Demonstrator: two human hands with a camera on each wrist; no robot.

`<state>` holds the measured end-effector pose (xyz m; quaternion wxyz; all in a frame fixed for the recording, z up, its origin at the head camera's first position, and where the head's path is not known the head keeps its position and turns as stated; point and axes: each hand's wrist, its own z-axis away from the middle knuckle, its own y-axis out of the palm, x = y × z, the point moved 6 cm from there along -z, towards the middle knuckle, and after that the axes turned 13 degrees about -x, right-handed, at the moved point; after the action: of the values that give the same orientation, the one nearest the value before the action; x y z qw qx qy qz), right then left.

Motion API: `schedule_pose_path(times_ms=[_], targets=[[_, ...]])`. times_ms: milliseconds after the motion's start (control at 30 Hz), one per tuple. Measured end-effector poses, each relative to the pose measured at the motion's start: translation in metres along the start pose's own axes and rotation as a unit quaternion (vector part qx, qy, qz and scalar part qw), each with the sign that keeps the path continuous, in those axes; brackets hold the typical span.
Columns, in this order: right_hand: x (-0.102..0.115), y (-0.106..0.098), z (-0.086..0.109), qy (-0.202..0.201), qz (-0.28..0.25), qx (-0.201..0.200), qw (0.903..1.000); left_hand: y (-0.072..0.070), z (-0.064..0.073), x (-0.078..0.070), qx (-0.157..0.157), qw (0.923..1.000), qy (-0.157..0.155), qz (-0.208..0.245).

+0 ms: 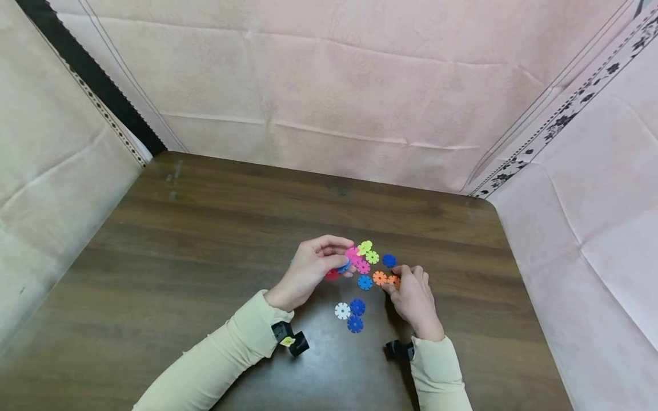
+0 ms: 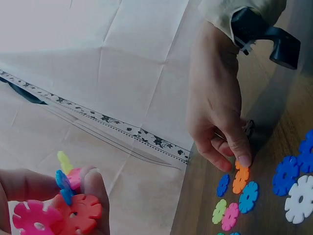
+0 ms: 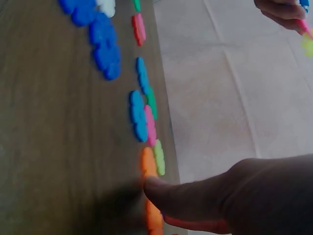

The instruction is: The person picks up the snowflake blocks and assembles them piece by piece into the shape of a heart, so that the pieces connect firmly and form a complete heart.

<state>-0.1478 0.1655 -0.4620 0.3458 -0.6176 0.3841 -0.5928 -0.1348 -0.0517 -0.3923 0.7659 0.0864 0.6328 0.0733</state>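
My left hand point(image 1: 308, 268) holds a cluster of joined notched plastic discs between thumb and fingers. In the left wrist view the cluster shows a pink disc point(image 2: 36, 218), a red disc point(image 2: 80, 214), a blue disc point(image 2: 63, 186) and a yellow disc point(image 2: 63, 160). Low over the table, my right hand point(image 1: 415, 299) pinches an orange disc point(image 1: 393, 280), which the fingers partly cover. Another orange disc point(image 1: 379, 278) lies right beside it. Close by are a light-blue disc point(image 1: 365, 282), a dark-blue disc point(image 1: 389, 261) and a lime disc point(image 1: 372, 257).
Nearer the person, a white disc point(image 1: 342, 311) and two dark-blue discs point(image 1: 355, 324) lie grouped on the brown wooden table point(image 1: 205, 240). Pale cloth point(image 1: 329, 85) hangs around the back and sides. Both wrists carry a small black camera point(image 1: 298, 343).
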Motion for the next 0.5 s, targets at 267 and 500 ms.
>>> schedule_pose_path(times_ms=[267,500], targets=[[-0.010,0.001,-0.007,0.024,-0.005,0.000,0.9997,0.004,0.000,0.001,0.020,0.9990,-0.028,0.029],[-0.014,0.000,-0.010,0.054,-0.056,0.033,0.9964,0.000,0.000,0.004,0.004,0.9993,-0.035,0.006]])
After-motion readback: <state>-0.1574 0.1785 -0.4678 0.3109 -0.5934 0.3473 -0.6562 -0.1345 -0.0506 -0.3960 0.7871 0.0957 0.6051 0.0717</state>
